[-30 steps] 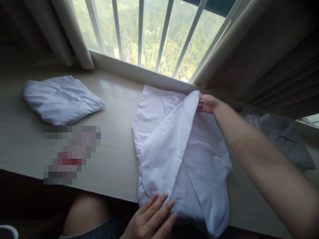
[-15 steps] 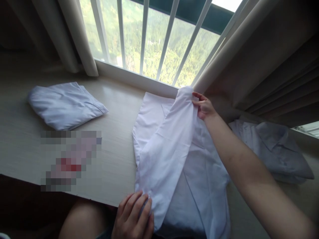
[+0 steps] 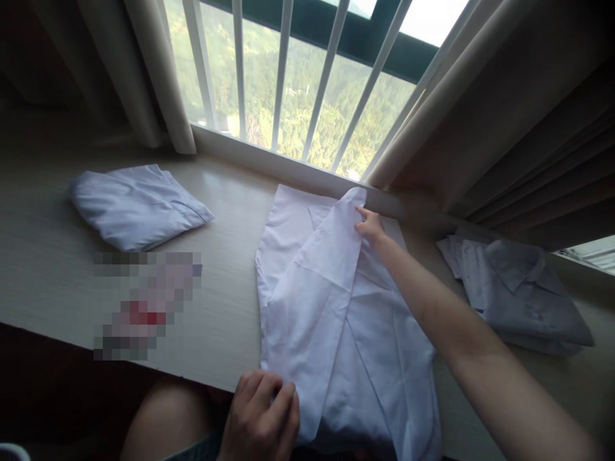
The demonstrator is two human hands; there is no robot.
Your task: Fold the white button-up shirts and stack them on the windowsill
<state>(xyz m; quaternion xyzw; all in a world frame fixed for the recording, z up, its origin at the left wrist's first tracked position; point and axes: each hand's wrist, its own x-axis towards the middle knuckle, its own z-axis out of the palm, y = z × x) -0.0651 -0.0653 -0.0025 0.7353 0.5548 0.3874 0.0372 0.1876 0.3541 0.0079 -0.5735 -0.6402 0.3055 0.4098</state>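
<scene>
While one folded white cotton shirt (image 3: 139, 206) lies at the table's (image 3: 43, 269) left, both hands, left (image 3: 262, 416) and right (image 3: 371, 225), pinch a half-folded white shirt's (image 3: 336, 307) side panel; crumpled shirts (image 3: 519, 294) wait rightward.

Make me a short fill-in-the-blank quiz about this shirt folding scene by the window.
1. The right hand pinches the white shirt at its ___ end.
2. The left hand grips that shirt's ___ edge.
3. The folded shirt lies to the ___ of it.

Missing words: far; near; left
</scene>
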